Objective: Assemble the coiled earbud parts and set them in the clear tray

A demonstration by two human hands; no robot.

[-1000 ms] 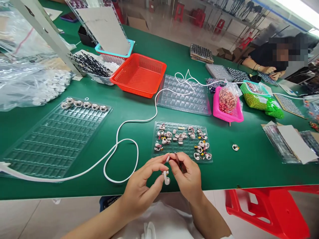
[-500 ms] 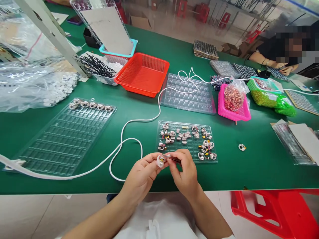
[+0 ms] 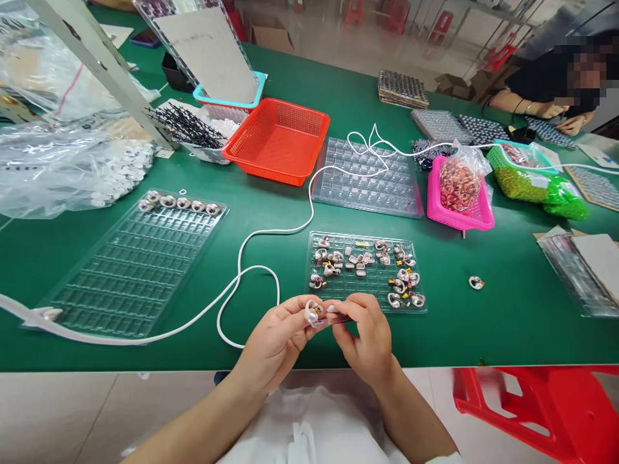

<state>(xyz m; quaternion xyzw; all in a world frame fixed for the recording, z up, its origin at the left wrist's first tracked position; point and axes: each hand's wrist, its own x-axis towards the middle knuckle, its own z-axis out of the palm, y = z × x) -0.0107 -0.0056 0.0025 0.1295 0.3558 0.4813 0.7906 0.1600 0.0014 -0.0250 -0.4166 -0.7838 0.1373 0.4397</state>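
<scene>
My left hand [image 3: 278, 338] pinches a small white ring-shaped electronic part [image 3: 312, 314] with a rounded end and a yellow bit inside. Close beside it, my right hand [image 3: 365, 332] is closed on dark, slim metal tweezers [image 3: 342, 319], whose tips are hard to make out near the part. Beyond my hands lies a clear compartment tray [image 3: 358, 290] with loose white parts and small oval pieces. One more such part [image 3: 476, 283] lies alone on the table to the right. At left, a long clear tray [image 3: 130, 270] holds a row of similar rounded parts at its far end.
A white cable [image 3: 271, 231] winds across the green table [image 3: 449, 335]. Behind stand a red basket [image 3: 280, 148], an empty-looking clear tray [image 3: 367, 187] and a pink basket [image 3: 438, 209]. Plastic bags [image 3: 72, 161] lie left. A co-worker's hands [image 3: 563, 119] are at far right.
The tweezers and my right hand have shifted slightly down and right; the tool now sits lower beside the part. My left hand still pinches the part. The view has turned slightly.
</scene>
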